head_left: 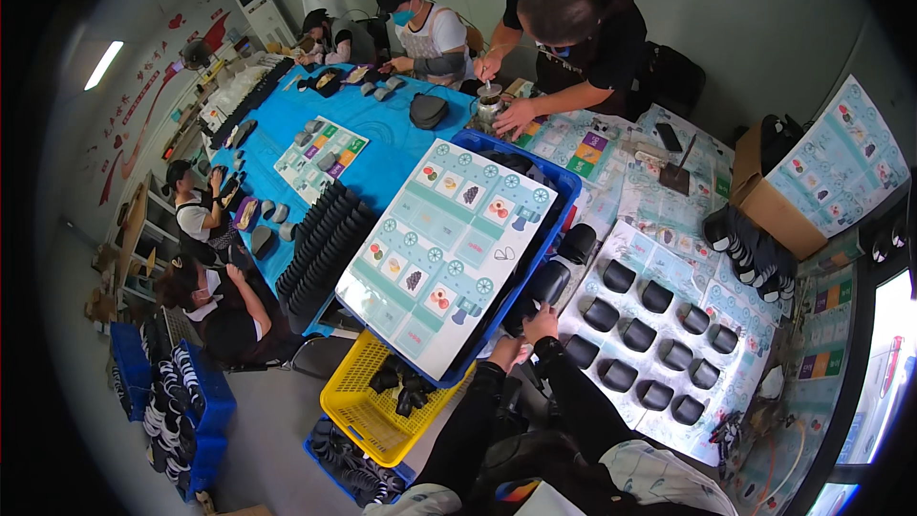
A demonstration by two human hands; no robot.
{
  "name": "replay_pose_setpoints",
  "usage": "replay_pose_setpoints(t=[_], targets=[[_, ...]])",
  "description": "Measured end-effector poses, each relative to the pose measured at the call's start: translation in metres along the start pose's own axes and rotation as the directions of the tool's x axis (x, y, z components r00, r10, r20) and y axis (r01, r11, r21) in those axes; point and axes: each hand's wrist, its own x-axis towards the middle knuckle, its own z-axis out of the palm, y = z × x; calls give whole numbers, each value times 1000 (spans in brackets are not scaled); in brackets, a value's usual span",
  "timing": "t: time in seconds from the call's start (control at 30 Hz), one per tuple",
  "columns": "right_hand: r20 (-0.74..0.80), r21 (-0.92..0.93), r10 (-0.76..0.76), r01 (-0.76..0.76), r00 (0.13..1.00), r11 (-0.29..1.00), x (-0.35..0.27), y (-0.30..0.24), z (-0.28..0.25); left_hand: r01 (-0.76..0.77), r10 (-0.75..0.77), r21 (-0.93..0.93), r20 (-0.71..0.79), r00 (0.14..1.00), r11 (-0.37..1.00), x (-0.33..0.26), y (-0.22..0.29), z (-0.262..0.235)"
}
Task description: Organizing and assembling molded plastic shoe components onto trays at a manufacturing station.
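My right hand (542,323) is closed at the near end of a dark, shiny, rounded piece (547,284) beside the blue crate. Just left of it and lower is my left hand (506,353), its fingers bent inward and partly hidden; what they hold, if anything, I cannot make out. Another black rounded piece (577,243) lies farther off. To the right, several black curved pieces (619,276) are spread in rows on a white printed sheet (583,392). A printed board (444,258) lies over the blue crate (570,193) at my left.
A yellow basket (349,401) with black pieces stands below the board. Stacked black pieces (325,239) line the blue-covered table (382,167). Across from me a co-worker (583,29) handles a metal pot (491,107). A cardboard box (778,205) stands at the right.
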Motion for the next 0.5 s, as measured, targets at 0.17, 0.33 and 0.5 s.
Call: replay_pose_setpoints(t=[0.17, 0.33, 0.5], targets=[[-72, 109, -198, 205, 978, 973, -45, 28, -36, 172, -168, -62, 62, 984, 983, -74, 3, 27], [270, 362, -364, 257, 891, 896, -107, 40, -77, 221, -222, 54, 28, 975, 974, -185, -86, -45], [451, 392, -358, 179, 818, 903, -130, 55, -92, 316, -378, -225, -333, 864, 922, -313, -172, -136]])
